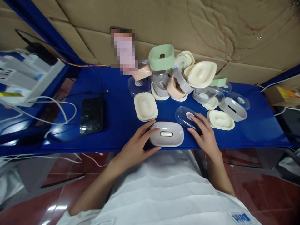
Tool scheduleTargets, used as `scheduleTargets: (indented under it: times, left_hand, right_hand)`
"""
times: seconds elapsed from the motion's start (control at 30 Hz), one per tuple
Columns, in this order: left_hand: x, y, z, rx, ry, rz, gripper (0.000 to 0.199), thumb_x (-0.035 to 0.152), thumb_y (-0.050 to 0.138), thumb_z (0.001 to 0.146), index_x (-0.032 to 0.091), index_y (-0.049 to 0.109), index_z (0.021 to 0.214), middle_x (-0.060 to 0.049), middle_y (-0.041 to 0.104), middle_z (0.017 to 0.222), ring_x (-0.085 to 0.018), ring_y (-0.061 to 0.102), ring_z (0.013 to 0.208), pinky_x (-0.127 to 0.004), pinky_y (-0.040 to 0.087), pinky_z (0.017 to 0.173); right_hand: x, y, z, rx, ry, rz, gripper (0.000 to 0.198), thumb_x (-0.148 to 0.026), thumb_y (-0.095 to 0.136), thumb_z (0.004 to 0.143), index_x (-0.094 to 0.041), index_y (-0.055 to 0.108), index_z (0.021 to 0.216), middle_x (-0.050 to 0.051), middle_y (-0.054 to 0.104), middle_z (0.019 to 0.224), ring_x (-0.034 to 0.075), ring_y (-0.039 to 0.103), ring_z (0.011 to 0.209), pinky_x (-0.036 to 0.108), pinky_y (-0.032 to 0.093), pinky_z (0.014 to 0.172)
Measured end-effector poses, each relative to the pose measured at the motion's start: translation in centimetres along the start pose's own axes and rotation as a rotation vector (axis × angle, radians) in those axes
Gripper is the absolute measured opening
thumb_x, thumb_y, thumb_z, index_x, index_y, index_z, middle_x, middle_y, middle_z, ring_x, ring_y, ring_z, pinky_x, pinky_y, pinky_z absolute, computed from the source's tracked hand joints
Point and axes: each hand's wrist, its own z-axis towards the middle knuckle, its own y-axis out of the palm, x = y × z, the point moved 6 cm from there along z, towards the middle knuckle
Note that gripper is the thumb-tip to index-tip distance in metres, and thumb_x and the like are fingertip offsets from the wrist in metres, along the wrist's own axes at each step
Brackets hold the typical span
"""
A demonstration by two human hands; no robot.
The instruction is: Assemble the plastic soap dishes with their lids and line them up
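Observation:
A grey oval dish (pixel 167 142) with a cream piece showing through its centre slot lies at the table's front edge. My left hand (pixel 142 140) grips its left end, thumb at the near side and fingers at the far side. Beyond its right end is a clear plastic lid (pixel 181 115) with a round sticker. My right hand (pixel 204 134) rests over that lid's right part, fingers spread and touching it; whether they grip its rim I cannot tell. A cream tray (pixel 146 106) lies just beyond the dish, and another cream tray (pixel 221 120) is right of my right hand.
Behind, a pile holds a green case (pixel 161 57), a peach case (pixel 175 87), cream trays (pixel 202 74) and clear lids. A grey slotted case (pixel 233 109) lies at the right. A black device (pixel 92 114) and white cables (pixel 65 109) are at the left. Cardboard (pixel 159 18) lines the back.

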Motion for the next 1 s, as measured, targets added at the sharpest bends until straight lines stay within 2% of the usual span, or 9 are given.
scheduleTargets:
  times: [0.1,0.17,0.3,0.4,0.6,0.67,0.77,0.87,1.0]
  left_hand:
    - [-0.6,0.4,-0.1,-0.015,-0.044,-0.032,0.088,0.040,0.078,0.099,0.036,0.026,0.170,-0.014,0.041,0.173,-0.034,0.044,0.160,-0.059,0.045,0.128]
    - [-0.7,0.4,-0.1,-0.002,-0.036,-0.040,0.095,0.042,0.079,0.098,0.037,0.019,0.172,-0.015,0.041,0.173,-0.035,0.044,0.159,-0.059,0.044,0.128]
    - [-0.7,0.3,-0.2,-0.004,-0.025,-0.025,0.092,0.043,0.078,0.099,0.038,0.022,0.172,-0.013,0.043,0.172,-0.032,0.045,0.159,-0.054,0.046,0.127]
    - [-0.6,0.2,-0.3,-0.004,-0.014,-0.008,0.087,0.040,0.078,0.099,0.040,0.027,0.170,-0.012,0.044,0.171,-0.031,0.049,0.157,-0.054,0.048,0.126]
    - [-0.5,0.6,-0.2,0.016,0.023,0.015,0.084,0.041,0.078,0.099,0.038,0.031,0.169,-0.014,0.046,0.169,-0.031,0.050,0.156,-0.054,0.050,0.124]
    - [-0.4,0.3,-0.5,0.035,0.019,0.028,0.084,0.039,0.079,0.098,0.037,0.033,0.168,-0.014,0.048,0.167,-0.031,0.052,0.154,-0.054,0.051,0.123]
    - [-0.4,-1.1,-2.0,0.050,0.005,0.062,0.080,0.038,0.080,0.097,0.037,0.039,0.166,-0.013,0.053,0.163,-0.031,0.058,0.148,-0.052,0.055,0.120]
    - [-0.7,-3.6,-4.6,0.107,-0.059,0.153,0.074,0.040,0.079,0.097,0.037,0.045,0.162,-0.011,0.056,0.161,-0.032,0.062,0.143,-0.052,0.060,0.115]
    - [-1.6,-7.5,-8.0,0.385,-0.225,0.345,0.070,0.042,0.081,0.095,0.039,0.050,0.157,-0.008,0.058,0.159,-0.039,0.064,0.140,-0.063,0.062,0.110]
  right_hand:
    - [-3.3,1.1,0.0,-0.106,-0.171,0.101,0.058,-0.037,0.059,0.110,-0.034,0.046,0.166,0.011,0.050,0.166,0.032,0.044,0.158,0.057,0.046,0.126]
    - [-5.6,2.1,-0.2,-0.162,-0.306,0.073,0.058,-0.037,0.059,0.110,-0.034,0.046,0.166,0.011,0.051,0.166,0.033,0.040,0.161,0.058,0.046,0.126]
    - [-7.8,3.3,-0.7,-0.167,-0.428,-0.077,0.059,-0.040,0.064,0.107,-0.031,0.049,0.164,0.013,0.055,0.163,0.035,0.038,0.162,0.062,0.044,0.127]
    - [-8.2,3.5,-1.3,-0.154,-0.442,-0.154,0.066,-0.042,0.070,0.104,-0.029,0.048,0.164,0.015,0.053,0.165,0.035,0.038,0.162,0.062,0.045,0.127]
    - [-8.8,3.6,-2.1,-0.090,-0.441,-0.201,0.067,-0.032,0.074,0.102,-0.028,0.047,0.164,0.016,0.057,0.162,0.034,0.037,0.163,0.060,0.045,0.127]
    - [-8.8,3.4,-2.0,-0.110,-0.460,-0.186,0.066,-0.037,0.071,0.104,-0.027,0.047,0.165,0.017,0.057,0.162,0.034,0.037,0.163,0.060,0.045,0.126]
    - [-8.5,2.5,-0.9,-0.185,-0.535,-0.067,0.068,-0.050,0.057,0.109,-0.023,0.040,0.169,0.017,0.056,0.163,0.033,0.042,0.160,0.057,0.048,0.124]
    - [-7.9,1.3,1.8,-0.205,-0.533,-0.022,0.062,-0.041,0.048,0.114,-0.020,0.036,0.171,0.017,0.056,0.163,0.030,0.049,0.156,0.053,0.048,0.123]
    - [-8.9,3.0,6.0,-0.255,-0.593,-0.153,0.054,-0.026,0.054,0.111,-0.020,0.049,0.164,0.015,0.055,0.164,0.030,0.050,0.155,0.055,0.043,0.127]
